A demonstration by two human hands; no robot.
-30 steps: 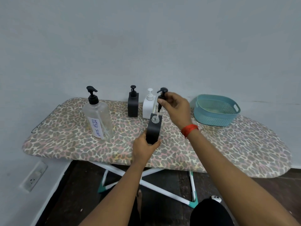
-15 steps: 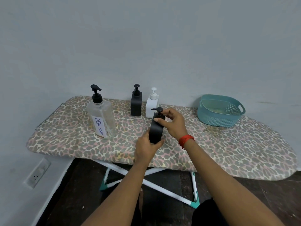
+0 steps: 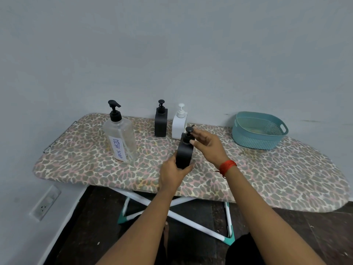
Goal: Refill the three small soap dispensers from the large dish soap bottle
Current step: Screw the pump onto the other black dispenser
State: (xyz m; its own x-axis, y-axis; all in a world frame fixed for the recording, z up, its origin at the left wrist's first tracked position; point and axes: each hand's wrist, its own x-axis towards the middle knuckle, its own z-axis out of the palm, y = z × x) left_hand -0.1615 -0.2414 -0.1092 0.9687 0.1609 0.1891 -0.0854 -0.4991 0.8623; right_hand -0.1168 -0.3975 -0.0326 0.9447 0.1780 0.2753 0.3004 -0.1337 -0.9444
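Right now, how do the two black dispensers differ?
The near black dispenser is gripped by the left hand, the right hand pinching its pump; the far black dispenser stands untouched beside the white dispenser. The near one leans slightly; the far one is upright. Both have pumps.

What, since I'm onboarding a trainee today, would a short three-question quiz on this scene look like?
1. True or false: the left hand grips the body of the near black dispenser.
2. The right hand holds: A) the pump of that dispenser, B) the basket, C) the white dispenser?
3. Fill in: the dish soap bottle stands to the held dispenser's ___.
Key: 1 true; 2 A; 3 left.
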